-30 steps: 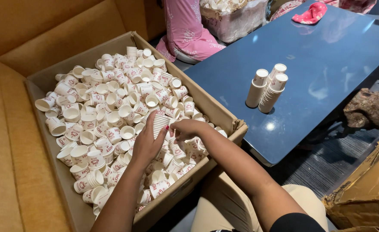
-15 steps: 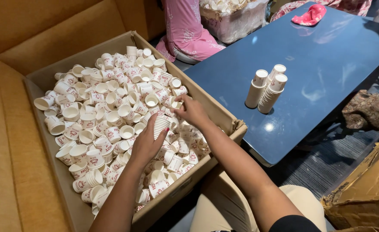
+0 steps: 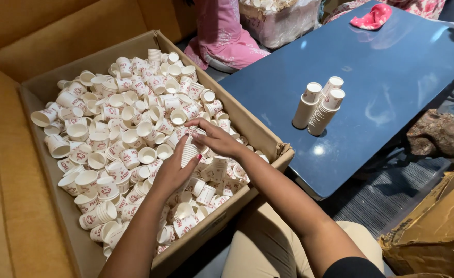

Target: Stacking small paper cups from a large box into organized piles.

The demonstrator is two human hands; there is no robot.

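Single head view, close, looking down into cardboard box (image 3: 247, 121).

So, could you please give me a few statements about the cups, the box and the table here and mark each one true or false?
1. The left hand holds a short nested stack of white paper cups over the open brown cardboard box. True.
2. The right hand rests flat on the dark blue table. False: it is over the box, at the top of the stack.
3. Three tall cup stacks stand on the table. True.
4. The box is nearly bare. False: loose cups fill it.
5. A pink cloth lies at the table's far end. True.
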